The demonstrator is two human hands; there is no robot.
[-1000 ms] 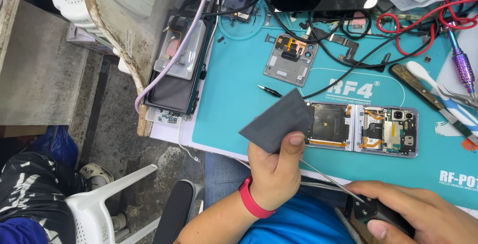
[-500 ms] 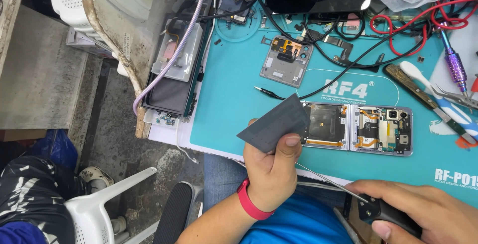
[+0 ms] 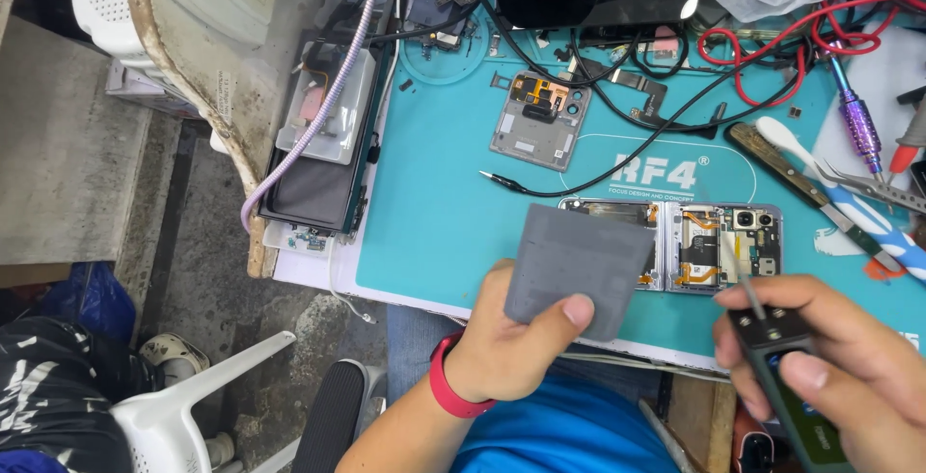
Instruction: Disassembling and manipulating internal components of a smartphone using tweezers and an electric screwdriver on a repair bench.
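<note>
2 hands work over the teal mat (image 3: 434, 203). The left hand (image 3: 511, 348) pinches a grey square sheet (image 3: 579, 269) between thumb and fingers, the sheet rising just beyond the fingertips and covering the near-left corner of the opened folding phone (image 3: 709, 246). The right hand (image 3: 839, 367) is clenched around a dark handled tool (image 3: 786, 377), its thin metal tip poking out above the fingers, near the phone's lower edge. With only 1 corner pinched, the sheet could slip or flex onto the exposed boards; a twitch of the tip could scratch the orange flex cables.
</note>
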